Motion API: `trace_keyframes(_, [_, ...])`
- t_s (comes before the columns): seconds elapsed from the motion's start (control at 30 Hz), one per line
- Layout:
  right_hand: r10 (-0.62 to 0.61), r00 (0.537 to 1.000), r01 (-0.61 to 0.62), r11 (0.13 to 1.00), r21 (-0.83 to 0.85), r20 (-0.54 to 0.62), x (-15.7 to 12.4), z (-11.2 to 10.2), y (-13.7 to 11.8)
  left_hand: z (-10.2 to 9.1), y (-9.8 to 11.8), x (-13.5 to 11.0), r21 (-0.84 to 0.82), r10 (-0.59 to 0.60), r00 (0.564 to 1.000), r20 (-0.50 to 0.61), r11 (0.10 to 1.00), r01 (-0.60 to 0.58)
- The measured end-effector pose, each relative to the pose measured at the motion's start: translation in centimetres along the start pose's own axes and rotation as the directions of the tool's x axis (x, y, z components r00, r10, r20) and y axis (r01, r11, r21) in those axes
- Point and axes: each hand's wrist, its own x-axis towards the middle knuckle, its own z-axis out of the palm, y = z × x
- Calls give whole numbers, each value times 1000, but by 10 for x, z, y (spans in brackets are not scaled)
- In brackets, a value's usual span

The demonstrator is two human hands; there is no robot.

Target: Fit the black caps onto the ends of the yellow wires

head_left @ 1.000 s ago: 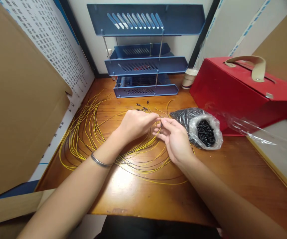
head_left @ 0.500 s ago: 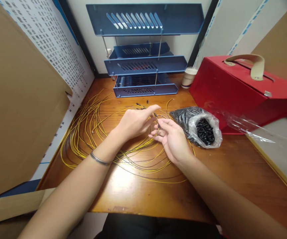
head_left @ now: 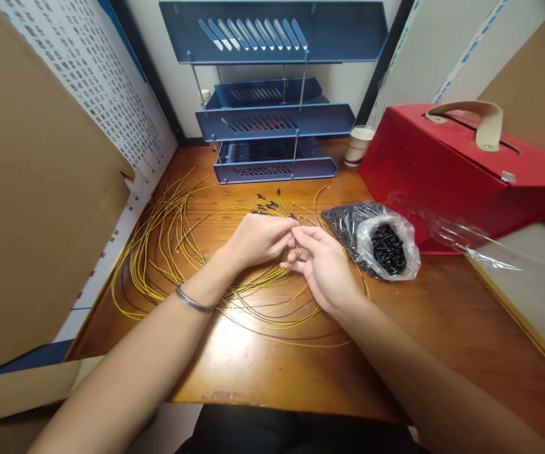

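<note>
Above the coiled yellow and dark wires (head_left: 253,318), my two hands meet at the fingertips. My left hand (head_left: 260,241) has its thumb and fingers pressed together; what is between them is hidden. A small black piece (head_left: 293,216) shows right at its fingertips. My right hand (head_left: 327,268) pinches a thin wire (head_left: 297,247) between thumb and index finger, its other fingers loosely curled. Past my left hand, several wire ends with black sleeves (head_left: 269,205) lie on the wooden table. To the right of my right hand sits an open plastic bag (head_left: 412,252) full of small black sleeves (head_left: 388,249).
A blue tiered tray rack (head_left: 272,170) stands at the back, with a paper cup (head_left: 358,146) beside it. A red box (head_left: 424,183) with a beige handle is on the right. Cardboard (head_left: 31,189) stands along the left; the wooden table's front edge (head_left: 234,403) is near me.
My left thumb has come down from its raised position and closed against the fingers. The left hand now touches the right fingertips. The right hand has barely moved.
</note>
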Motion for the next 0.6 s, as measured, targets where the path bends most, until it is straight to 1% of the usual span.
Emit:
trace_keyframes(0.13, [-17, 999, 16, 999, -28, -32, -1, 1, -5, -1, 1, 0, 2, -37, 998, 54, 999, 37])
trace_keyframes(0.27, [-47, 999, 46, 998, -52, -22, -1, 0, -6, -1, 1, 0, 20, -53, 996, 71, 998, 51])
trace_keyframes(0.47, [-59, 998, 57, 997, -60, -29, -1, 0, -8, 0, 0, 1, 51, -63, 998, 23, 997, 62])
trace_keyframes(0.53, [-51, 998, 48, 996, -73, -40, -1, 0, -8, 1, 0, 1, 44, -62, 998, -22, 997, 63])
trace_keyframes(0.6, [-42, 998, 38, 996, -80, -52, -1, 0, -9, 1, 0, 0, 26, -35, 996, -83, 999, 37])
